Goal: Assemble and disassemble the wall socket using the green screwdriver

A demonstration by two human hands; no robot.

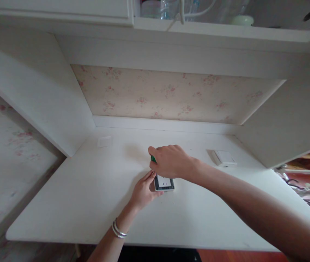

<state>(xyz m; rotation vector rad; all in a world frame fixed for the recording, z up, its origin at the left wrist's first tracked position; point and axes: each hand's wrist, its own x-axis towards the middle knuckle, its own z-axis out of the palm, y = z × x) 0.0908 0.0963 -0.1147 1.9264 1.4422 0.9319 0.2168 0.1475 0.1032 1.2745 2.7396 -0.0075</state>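
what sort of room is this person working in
Probably a room in a home, at a built-in desk: there's a white desktop, floral wallpaper on the wall behind, and an overhead cabinet.

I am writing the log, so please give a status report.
Right grip: closed on green object. Left grip: holding socket. Right grip hides socket's far end.

On the desk, the socket sits just below the frame's centre. The left hand is against its left side; the right hand lies over its upper end, with a tool handle inside the grip. A plate lies left of centre, a box right of centre. Behind them stands the wall, below the shelf across the top.
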